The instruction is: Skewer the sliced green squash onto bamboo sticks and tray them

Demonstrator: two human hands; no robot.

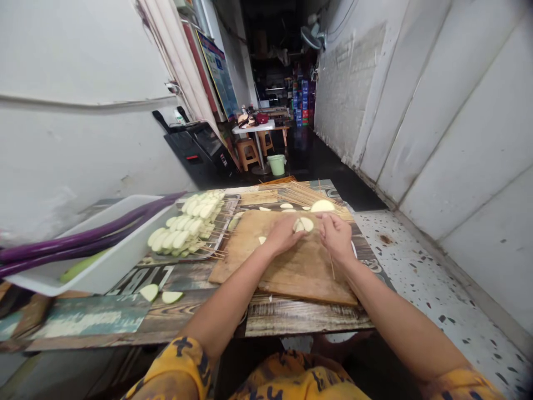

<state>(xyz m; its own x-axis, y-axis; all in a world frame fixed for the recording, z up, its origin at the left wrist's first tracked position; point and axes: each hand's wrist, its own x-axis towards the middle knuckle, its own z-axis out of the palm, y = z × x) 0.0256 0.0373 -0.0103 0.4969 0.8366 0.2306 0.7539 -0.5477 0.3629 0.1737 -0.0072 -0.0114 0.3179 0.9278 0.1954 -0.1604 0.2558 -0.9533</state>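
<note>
The pale slices are over the far part of the wooden board, pinched in the person's left hand, whose fingers close narrowly around them. The right hand is just beside, at three o'clock from the slices, fingers drawn together on a thin stick whose lower end sticks out below the palm. I can't tell from here whether its tip touches the slices.

Taking twelve as straight ahead of the person, a small pale piece lies on the board at nine o'clock from the left hand. Just past the board, at one o'clock, sits a larger pale half-round, with a spread of loose sticks behind it. At ten o'clock, a metal tray bears stacked skewered slices, their stick ends pointing toward the board. Farther round, at nine, long purple eggplants lie across a white tub. Two loose slices rest on the wood-patterned table at eight.

Deeper in the room, a green bin stands at twelve, and a small white table just left of it.
</note>
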